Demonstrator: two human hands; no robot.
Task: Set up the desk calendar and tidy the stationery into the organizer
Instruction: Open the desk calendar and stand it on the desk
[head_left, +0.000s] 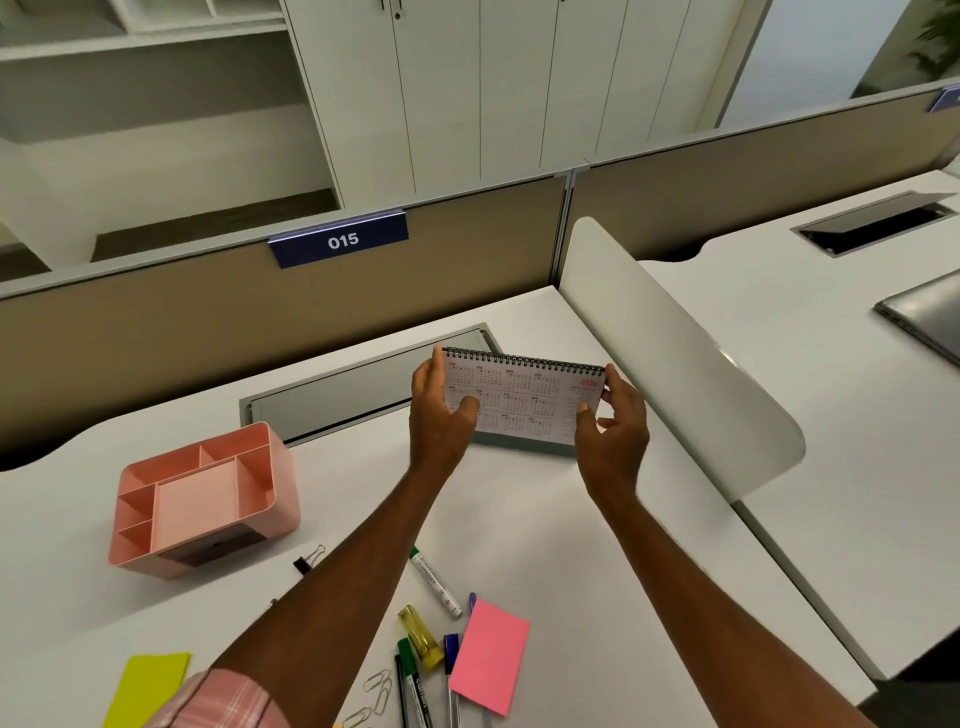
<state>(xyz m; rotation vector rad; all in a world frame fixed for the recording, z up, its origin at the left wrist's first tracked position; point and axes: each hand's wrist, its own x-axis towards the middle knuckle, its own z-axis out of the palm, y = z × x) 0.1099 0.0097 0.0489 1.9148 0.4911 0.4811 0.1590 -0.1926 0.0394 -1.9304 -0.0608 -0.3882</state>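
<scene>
At frame centre, both hands are gripping the white spiral-bound desk calendar (522, 401): left hand (441, 410) pinching its left edge, right hand (613, 421) clasping its right edge, above the white desk (519, 519).

A blue sign (338, 240) clipped to the top edge of the partition (156, 332) carries the white number "015". On the spiral-bound desk calendar (519, 400), the year "2026" is printed in red at the upper right of the page; the month headings and day grids beside it are too small to read. The barrel of the green marker (415, 686) bears white brand lettering running lengthwise, seemingly "camlin", though it is not sharp. A second blue sign (946, 97) at the far right is cut off and unreadable.
</scene>
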